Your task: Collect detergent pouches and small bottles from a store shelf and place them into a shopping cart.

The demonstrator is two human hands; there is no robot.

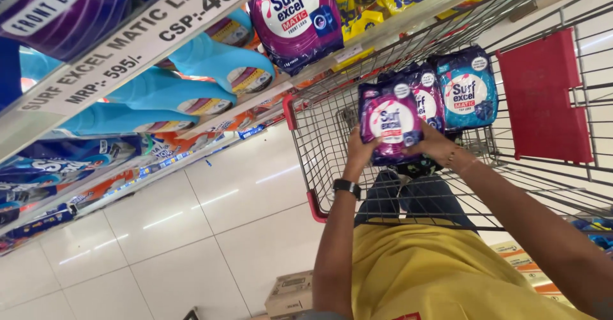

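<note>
Head camera looks steeply down, close over the wire trolley (332, 128), tilted.

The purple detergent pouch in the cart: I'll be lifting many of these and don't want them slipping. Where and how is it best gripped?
Probably by its two side edges, one hand from each side. The purple pouch stands upright in the wire cart, broad face showing; the left hand and right hand clasp its lower sides that way.
</note>
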